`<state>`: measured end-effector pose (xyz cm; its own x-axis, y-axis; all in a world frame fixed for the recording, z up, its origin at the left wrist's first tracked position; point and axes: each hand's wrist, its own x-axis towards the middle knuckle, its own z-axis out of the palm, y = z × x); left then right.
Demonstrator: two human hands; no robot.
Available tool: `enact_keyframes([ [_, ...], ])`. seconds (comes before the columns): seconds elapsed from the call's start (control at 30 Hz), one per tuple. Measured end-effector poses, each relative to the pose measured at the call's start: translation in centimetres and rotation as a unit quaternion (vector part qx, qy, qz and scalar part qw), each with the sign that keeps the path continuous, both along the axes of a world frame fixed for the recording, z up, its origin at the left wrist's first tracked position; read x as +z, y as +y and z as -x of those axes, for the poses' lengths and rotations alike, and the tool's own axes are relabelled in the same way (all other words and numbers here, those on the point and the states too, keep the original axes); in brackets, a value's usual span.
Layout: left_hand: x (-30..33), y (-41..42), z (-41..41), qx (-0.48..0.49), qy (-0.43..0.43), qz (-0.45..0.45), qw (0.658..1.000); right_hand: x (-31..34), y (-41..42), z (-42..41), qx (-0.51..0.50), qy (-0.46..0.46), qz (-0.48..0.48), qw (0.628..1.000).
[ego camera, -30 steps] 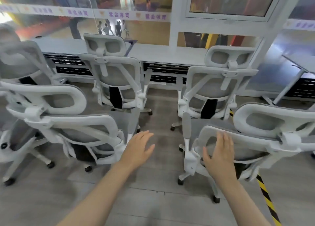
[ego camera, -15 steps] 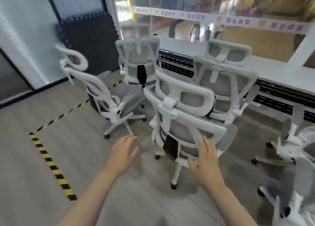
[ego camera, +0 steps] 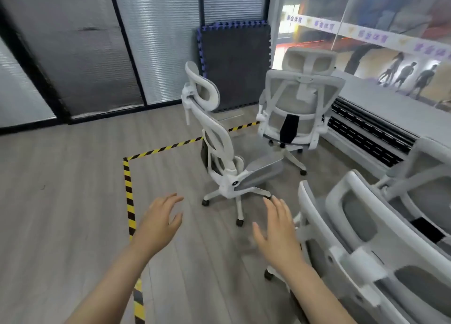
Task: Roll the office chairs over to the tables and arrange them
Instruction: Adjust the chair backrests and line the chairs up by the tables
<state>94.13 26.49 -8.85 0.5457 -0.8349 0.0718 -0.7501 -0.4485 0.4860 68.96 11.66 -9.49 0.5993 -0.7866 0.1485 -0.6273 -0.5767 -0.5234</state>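
Note:
Several white office chairs with grey mesh stand on the wooden floor. One chair (ego camera: 227,150) is turned sideways in the middle, its seat pointing right. Behind it a second chair (ego camera: 296,103) faces the long white table (ego camera: 400,103) along the window. A third chair (ego camera: 366,231) stands close at my right, its back toward me, with another chair (ego camera: 424,174) beyond it. My left hand (ego camera: 158,223) and my right hand (ego camera: 278,231) hover over the floor with fingers spread, holding nothing. My right hand is just left of the near chair's back.
Yellow-black tape (ego camera: 130,201) marks a corner on the floor at my left. A dark foam mat (ego camera: 234,64) leans on the wall behind the chairs. Glass partitions with blinds (ego camera: 156,40) close the left side. A black grille (ego camera: 366,133) runs under the table.
My view has swung left, from the chairs lined at the table to the room's corner. Both hands stayed raised and empty, drifting from the near chair's back to over the floor.

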Motion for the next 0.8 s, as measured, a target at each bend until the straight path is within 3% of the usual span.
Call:
enact_keyframes([
  [0.3,-0.3,-3.6,-13.5,0.128,0.013,-0.006,0.992,1.5,-11.9,-15.8,0.082,0.013,-0.033,0.996],
  [0.5,-0.1,-5.3,-26.0,0.195,-0.011,0.019,0.981,1.9,-14.9,-32.0,0.172,0.031,0.059,0.983],
  [0.8,2.5,-10.6,-51.2,0.184,0.013,-0.006,0.983,3.5,-19.8,-59.6,0.231,0.028,0.01,0.973],
])
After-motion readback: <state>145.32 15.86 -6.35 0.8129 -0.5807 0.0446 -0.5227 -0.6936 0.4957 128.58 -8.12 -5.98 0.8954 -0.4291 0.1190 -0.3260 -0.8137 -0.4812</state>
